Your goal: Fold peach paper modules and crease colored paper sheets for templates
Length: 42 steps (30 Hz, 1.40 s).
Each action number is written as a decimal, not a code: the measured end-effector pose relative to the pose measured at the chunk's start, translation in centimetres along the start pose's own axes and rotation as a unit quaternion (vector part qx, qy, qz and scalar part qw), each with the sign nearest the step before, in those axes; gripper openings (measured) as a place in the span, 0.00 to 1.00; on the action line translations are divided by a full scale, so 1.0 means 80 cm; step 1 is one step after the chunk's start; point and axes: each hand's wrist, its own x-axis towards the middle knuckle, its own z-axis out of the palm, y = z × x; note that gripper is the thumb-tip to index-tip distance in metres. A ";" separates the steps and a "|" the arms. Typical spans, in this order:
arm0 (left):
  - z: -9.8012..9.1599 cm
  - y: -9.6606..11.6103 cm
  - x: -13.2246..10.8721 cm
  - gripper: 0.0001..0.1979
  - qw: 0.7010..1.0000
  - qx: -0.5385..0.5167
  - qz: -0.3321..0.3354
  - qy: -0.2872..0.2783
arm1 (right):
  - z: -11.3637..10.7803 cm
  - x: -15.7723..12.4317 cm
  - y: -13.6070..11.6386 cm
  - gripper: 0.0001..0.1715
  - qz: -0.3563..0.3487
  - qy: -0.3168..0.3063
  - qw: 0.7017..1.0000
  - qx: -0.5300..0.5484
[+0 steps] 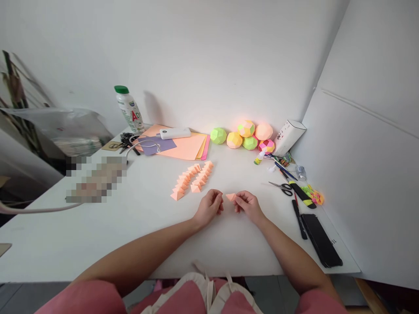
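A head-worn view looks down on a white table. At centre frame, the right hand pinches a small folded orange piece in its fingertips, just above the tabletop, likely so its point and creases stay in sight. The left hand sits just left of it, fingers curled in on themselves, holding nothing that shows and seemingly not touching the paper. Just above the hands, matching pieces lie in two neat rows, apparently kept in order and within reach. Flat sheets lie further up; paper balls sit against the wall. Scissors, pens and a phone line the right edge, beside the right hand.
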 end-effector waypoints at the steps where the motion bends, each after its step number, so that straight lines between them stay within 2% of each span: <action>1: 0.002 -0.001 -0.003 0.18 0.999 0.024 0.022 -0.003 | -0.001 0.002 0.001 0.20 0.000 0.008 1.000 0.005; 3: 0.009 -0.002 -0.012 0.15 0.993 0.075 0.079 -0.038 | -0.003 0.004 0.003 0.20 -0.001 0.022 1.000 0.012; 7: 0.026 -0.002 -0.031 0.14 0.952 0.159 0.195 -0.172 | 0.000 0.007 0.008 0.20 -0.004 0.038 0.999 0.012; 10: 0.030 0.006 -0.039 0.29 0.868 0.318 0.267 -0.274 | 0.002 0.011 0.007 0.19 -0.002 0.047 0.999 -0.004; 12: 0.027 0.014 -0.039 0.35 0.809 0.408 0.282 -0.316 | 0.001 0.021 0.004 0.18 0.002 0.054 0.998 -0.022; 14: 0.024 0.021 -0.037 0.39 0.788 0.434 0.278 -0.336 | -0.001 0.039 0.002 0.17 0.006 0.065 0.997 -0.041; 18: 0.019 0.026 -0.034 0.41 0.785 0.431 0.280 -0.348 | 0.001 0.101 -0.002 0.17 0.020 0.088 0.993 -0.075; 22: 0.018 0.022 -0.032 0.40 0.784 0.425 0.286 -0.351 | 0.017 0.170 -0.005 0.13 0.025 0.096 0.989 -0.106; 26: 0.017 0.018 -0.030 0.39 0.786 0.415 0.295 -0.351 | 0.027 0.203 -0.009 0.12 0.012 0.095 0.989 -0.112; 31: 0.016 0.016 -0.027 0.38 0.781 0.421 0.306 -0.344 | 0.038 0.179 -0.017 0.16 -0.016 0.046 0.996 -0.068; 34: 0.015 0.017 -0.025 0.38 0.781 0.426 0.311 -0.336 | 0.067 0.147 -0.027 0.17 -0.008 -0.032 0.998 -0.046; 38: 0.015 0.016 -0.023 0.38 0.787 0.413 0.311 -0.337 | 0.109 0.104 -0.036 0.11 0.022 -0.132 0.988 -0.073; 42: 0.019 0.012 -0.022 0.39 0.789 0.413 0.310 -0.333 | 0.127 0.082 -0.032 0.09 0.023 -0.112 0.982 -0.147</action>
